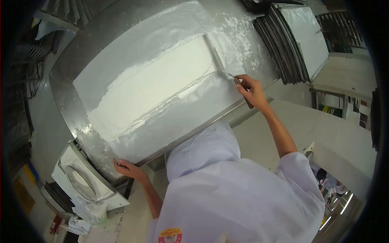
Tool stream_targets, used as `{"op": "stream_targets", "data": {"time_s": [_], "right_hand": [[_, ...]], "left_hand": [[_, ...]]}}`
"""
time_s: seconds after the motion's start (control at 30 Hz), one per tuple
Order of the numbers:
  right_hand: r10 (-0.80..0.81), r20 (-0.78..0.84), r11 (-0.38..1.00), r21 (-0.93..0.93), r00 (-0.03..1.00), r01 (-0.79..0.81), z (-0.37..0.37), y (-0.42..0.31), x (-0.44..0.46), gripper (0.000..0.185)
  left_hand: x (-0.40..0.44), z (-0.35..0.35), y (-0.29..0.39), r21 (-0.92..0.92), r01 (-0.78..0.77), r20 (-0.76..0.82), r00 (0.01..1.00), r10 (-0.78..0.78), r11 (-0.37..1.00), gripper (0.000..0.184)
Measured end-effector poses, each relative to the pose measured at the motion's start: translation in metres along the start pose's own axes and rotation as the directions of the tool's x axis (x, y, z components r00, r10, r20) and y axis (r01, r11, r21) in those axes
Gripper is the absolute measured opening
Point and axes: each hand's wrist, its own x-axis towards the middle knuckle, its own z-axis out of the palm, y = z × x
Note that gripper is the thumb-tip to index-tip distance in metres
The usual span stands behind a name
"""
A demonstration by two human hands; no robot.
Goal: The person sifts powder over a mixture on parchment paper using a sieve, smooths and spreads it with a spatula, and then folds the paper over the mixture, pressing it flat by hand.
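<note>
My right hand (250, 90) is closed round the dark handle of a long spatula (216, 52), whose metal blade lies across the right end of a white powdery layer (158, 81). The layer forms a long flat band on a pale sheet (182, 117) over the metal table (67, 89). Loose ridges run along its near edge. My left hand (126, 168) is at the table's near left corner, by the sheet's edge, with its fingers bent together; what they hold, if anything, is too small to make out.
Stacked dark trays (281, 44) stand at the table's right end. A white scale (83, 180) with a round plate and a plastic bag (93, 211) are at the lower left. White powder is scattered near the trays. A person's shoe (340, 189) shows at the lower right.
</note>
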Motion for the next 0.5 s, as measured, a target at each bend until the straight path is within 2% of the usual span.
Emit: {"op": "stream_targets", "data": {"time_s": [0.1, 0.23, 0.3, 0.37, 0.5], "right_hand": [[-0.046, 0.022, 0.999, -0.022, 0.999, 0.047, -0.013, 0.014, 0.006, 0.031], [-0.041, 0.005, 0.999, -0.02, 0.999, 0.041, -0.018, 0.023, 0.016, 0.032], [-0.048, -0.026, 0.996, -0.079, 0.999, 0.045, -0.018, 0.025, 0.019, 0.032], [-0.04, -0.019, 0.993, -0.111, 0.999, 0.038, -0.015, 0.024, 0.019, 0.032], [-0.079, -0.024, 0.988, -0.134, 0.997, 0.075, -0.002, 0.019, 0.013, 0.033]], "left_hand": [[0.003, 0.005, 0.002, -0.009, -0.034, -0.056, 0.998, 0.034, 0.999, 0.048], [0.009, 0.011, -0.012, 0.085, -0.092, -0.097, 0.99, 0.1, 0.992, 0.045], [0.01, 0.014, -0.018, 0.123, -0.09, -0.108, 0.989, 0.104, 0.988, 0.045], [0.01, 0.016, -0.02, 0.188, -0.15, -0.136, 0.975, 0.177, 0.971, 0.045], [0.007, 0.015, -0.011, 0.201, -0.127, -0.114, 0.982, 0.152, 0.971, 0.042]]}}
